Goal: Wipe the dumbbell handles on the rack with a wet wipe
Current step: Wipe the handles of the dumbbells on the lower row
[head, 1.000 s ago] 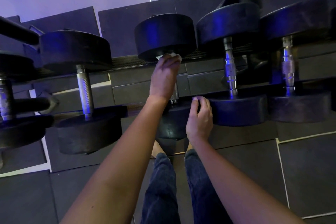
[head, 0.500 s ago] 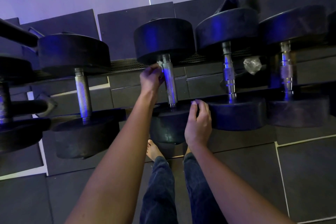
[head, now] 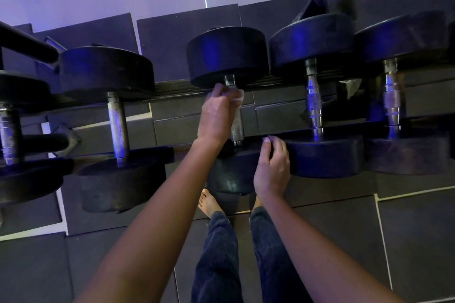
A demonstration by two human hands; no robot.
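Observation:
A row of black dumbbells lies across the rack (head: 172,91). The middle dumbbell's metal handle (head: 236,125) runs between its far head (head: 227,56) and near head (head: 229,174). My left hand (head: 218,115) grips the upper part of that handle with a white wet wipe (head: 238,96) wrapped under the fingers. My right hand (head: 273,170) rests on the near head with its fingers curled over the top edge. The lower part of the handle shows bare below my left hand.
Other dumbbell handles stand to the left (head: 118,125) and right (head: 314,106), (head: 391,103). A crumpled clear wrapper (head: 352,86) sits behind the right dumbbells. Dark floor mats (head: 406,241) lie below, with my legs and a bare foot (head: 209,202).
My left hand went from the handle's left side back over the handle near the far head, with the wipe on it. My right hand stayed on the near head.

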